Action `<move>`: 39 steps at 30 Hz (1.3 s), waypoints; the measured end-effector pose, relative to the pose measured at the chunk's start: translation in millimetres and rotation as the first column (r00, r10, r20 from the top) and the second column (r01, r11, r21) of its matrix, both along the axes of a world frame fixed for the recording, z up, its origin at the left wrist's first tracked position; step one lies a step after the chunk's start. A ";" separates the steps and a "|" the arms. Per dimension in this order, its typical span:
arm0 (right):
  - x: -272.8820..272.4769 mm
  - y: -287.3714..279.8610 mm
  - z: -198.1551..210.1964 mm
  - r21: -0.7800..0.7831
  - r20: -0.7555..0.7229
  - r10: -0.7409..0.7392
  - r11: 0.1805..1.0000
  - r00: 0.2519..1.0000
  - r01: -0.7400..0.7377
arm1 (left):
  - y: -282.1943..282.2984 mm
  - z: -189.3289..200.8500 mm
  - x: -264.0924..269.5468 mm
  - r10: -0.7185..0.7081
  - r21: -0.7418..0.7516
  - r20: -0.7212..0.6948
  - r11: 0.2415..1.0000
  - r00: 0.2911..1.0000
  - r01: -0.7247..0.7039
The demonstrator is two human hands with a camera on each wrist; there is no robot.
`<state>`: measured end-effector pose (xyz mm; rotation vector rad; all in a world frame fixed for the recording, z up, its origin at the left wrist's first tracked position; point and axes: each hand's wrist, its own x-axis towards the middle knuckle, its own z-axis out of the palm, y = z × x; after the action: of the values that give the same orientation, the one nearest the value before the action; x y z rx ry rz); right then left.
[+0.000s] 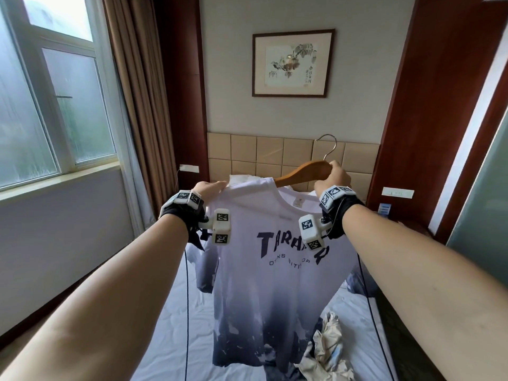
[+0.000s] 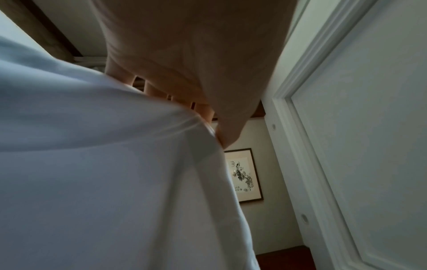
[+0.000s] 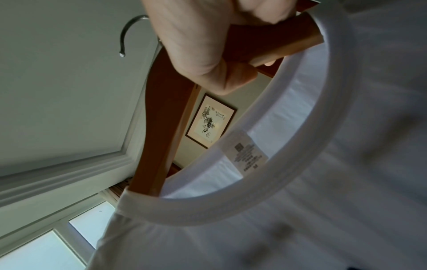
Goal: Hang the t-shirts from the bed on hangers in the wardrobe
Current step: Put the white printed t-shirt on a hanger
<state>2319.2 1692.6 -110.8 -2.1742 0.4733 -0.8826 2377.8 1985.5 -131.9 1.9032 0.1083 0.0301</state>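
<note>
A white t-shirt (image 1: 264,270) with dark lettering and a grey-blue faded hem hangs in the air over the bed (image 1: 170,325). My left hand (image 1: 211,188) pinches its left shoulder (image 2: 138,146). My right hand (image 1: 334,176) grips the middle of a wooden hanger (image 1: 305,171) just below its metal hook (image 1: 328,145). In the right wrist view one hanger arm (image 3: 159,137) runs down into the collar (image 3: 231,206), and my right hand (image 3: 203,42) is wrapped round the wood.
More crumpled clothes (image 1: 327,350) lie on the bed's right side. A padded headboard (image 1: 264,155) and a framed picture (image 1: 292,63) are ahead. A window (image 1: 49,100) and curtain (image 1: 132,86) stand on the left, with dark wood panels (image 1: 428,105) on the right.
</note>
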 end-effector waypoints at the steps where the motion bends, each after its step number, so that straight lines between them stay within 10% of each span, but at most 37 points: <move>1: -0.4 -0.5 -0.2 0.004 0.003 -0.008 1.000 1.000 0.008 | 0.7 -1.0 0.0 -0.023 -0.031 -0.033 0.999 0.999 0.022; 16: 3.3 -0.6 0.7 -0.015 0.013 0.022 1.000 1.000 -0.022 | 10.2 -10.7 -1.2 -0.040 -0.265 0.090 0.962 0.995 0.063; 32: 9.7 27.7 1.8 -0.164 -0.110 0.125 0.976 0.986 -0.142 | -26.8 24.7 -23.3 -0.272 0.362 0.275 0.918 0.922 0.163; 39: 11.4 33.7 2.3 -0.198 -0.149 0.134 0.967 0.980 -0.162 | -26.1 6.8 -8.2 -0.233 0.383 0.443 0.922 0.866 0.052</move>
<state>2330.7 1726.3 -108.6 -2.4376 0.2872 -0.7339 2369.6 1959.3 -125.1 2.2067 -0.4104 0.4501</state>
